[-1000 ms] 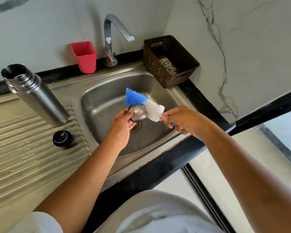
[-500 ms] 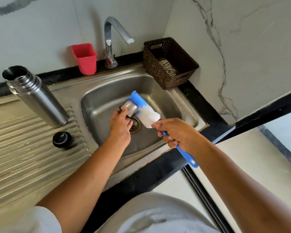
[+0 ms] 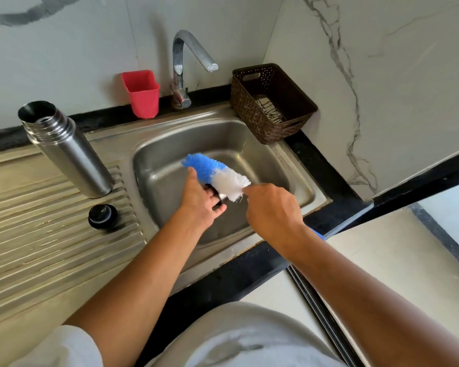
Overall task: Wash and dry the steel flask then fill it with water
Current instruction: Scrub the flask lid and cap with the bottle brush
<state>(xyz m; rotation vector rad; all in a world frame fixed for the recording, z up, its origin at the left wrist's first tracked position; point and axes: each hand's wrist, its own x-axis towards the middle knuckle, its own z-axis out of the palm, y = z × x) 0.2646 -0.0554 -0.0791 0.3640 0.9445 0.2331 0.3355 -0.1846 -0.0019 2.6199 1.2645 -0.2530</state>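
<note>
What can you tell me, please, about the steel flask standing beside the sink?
The steel flask is a tall cylinder of shiny brushed metal with a ridged neck and an open, uncapped mouth. It stands on its base on the ribbed drainboard, left of the sink basin. Only the drainboard touches it; the black stopper lies near its base but apart, and neither the left hand nor the right hand is on it.
</note>
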